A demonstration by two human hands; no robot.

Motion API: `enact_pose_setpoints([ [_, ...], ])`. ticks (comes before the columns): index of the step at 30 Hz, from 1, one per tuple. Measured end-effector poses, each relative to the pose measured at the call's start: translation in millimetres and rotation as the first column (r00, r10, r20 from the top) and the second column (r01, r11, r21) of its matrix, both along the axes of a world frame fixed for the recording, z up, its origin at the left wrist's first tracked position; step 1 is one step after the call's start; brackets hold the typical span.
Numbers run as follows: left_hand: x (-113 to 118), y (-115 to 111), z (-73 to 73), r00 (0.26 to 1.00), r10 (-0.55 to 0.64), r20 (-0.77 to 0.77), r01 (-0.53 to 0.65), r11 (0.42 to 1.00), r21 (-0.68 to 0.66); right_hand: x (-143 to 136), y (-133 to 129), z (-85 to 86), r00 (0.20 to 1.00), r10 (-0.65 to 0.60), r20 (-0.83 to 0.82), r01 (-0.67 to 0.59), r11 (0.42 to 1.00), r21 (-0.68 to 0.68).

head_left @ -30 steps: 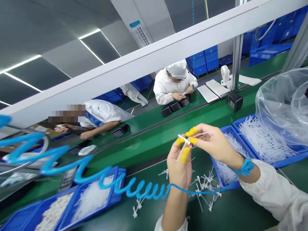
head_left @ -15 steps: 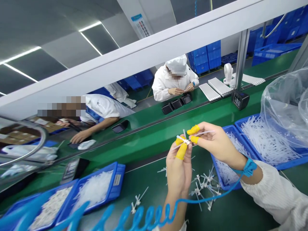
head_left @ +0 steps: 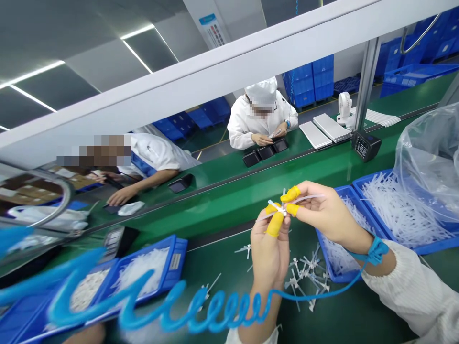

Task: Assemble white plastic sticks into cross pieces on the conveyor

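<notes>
My left hand (head_left: 270, 243), with yellow finger cots on thumb and forefinger, pinches a small white connector (head_left: 281, 209) with thin translucent tubes sticking out of it. Close against it on the right, my right hand (head_left: 317, 208), also in yellow cots, pinches a thin translucent tube (head_left: 310, 196) whose inner end is at the connector. The fingertips hide the exact joint. Below the hands on the green table lie several connector pieces with tubes (head_left: 308, 274). Another such piece (head_left: 247, 249) lies just left of my left wrist, and one more (head_left: 208, 289) lies further left.
Blue trays of tubes (head_left: 405, 210) stand at the right beside a clear plastic bag (head_left: 430, 143). Blue trays with small parts (head_left: 143, 274) stand at the left. A blue coiled cord (head_left: 215, 313) crosses the foreground from my right wrist. Two people work across the bench.
Both hands have shifted slightly right in view, and the right fingertips sit closer to the connector. The coiled cord has swung up at the left. Something skin-coloured and blurred has appeared at the bottom left.
</notes>
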State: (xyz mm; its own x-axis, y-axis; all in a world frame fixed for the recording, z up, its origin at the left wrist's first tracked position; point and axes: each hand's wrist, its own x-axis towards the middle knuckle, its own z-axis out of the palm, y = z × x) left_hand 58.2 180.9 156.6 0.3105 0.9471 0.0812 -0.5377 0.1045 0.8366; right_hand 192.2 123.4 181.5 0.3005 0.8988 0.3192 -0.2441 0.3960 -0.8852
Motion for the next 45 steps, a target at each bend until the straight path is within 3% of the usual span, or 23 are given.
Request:
enact_pose_setpoints([
  [11, 6, -18, 4.5, 0.987, 0.16, 0.013, -0.161, 0.977, 0.138, 0, -6, 7.3, 1.0, 0.001, 0.013, -0.001, 1.0, -0.009],
  [19, 0, -14, 3.1, 0.983, 0.179, -0.029, -0.163, 0.941, 0.297, 2, -12, 9.7, 0.995, -0.003, 0.101, 0.003, 1.0, 0.006],
  [28, -19, 0, -1.9, 0.938, 0.253, -0.235, -0.085, 0.829, 0.553, 8, -16, 13.5, 0.967, -0.071, 0.243, 0.069, 0.997, 0.017],
  [32, -17, 7, 2.1, 0.949, 0.227, -0.219, -0.083, 0.85, 0.521, 12, -16, 16.0, 0.954, -0.065, 0.294, 0.062, 0.998, 0.02],
  [37, -10, 3, 7.2, 0.972, 0.206, -0.109, -0.139, 0.886, 0.442, 18, -18, 19.2, 0.929, -0.128, 0.347, 0.077, 0.984, 0.158],
  [45, -5, -1, 6.2, 0.966, 0.256, -0.028, -0.212, 0.853, 0.476, 15, -15, 16.8, 0.922, -0.099, 0.374, 0.021, 0.978, 0.207],
])
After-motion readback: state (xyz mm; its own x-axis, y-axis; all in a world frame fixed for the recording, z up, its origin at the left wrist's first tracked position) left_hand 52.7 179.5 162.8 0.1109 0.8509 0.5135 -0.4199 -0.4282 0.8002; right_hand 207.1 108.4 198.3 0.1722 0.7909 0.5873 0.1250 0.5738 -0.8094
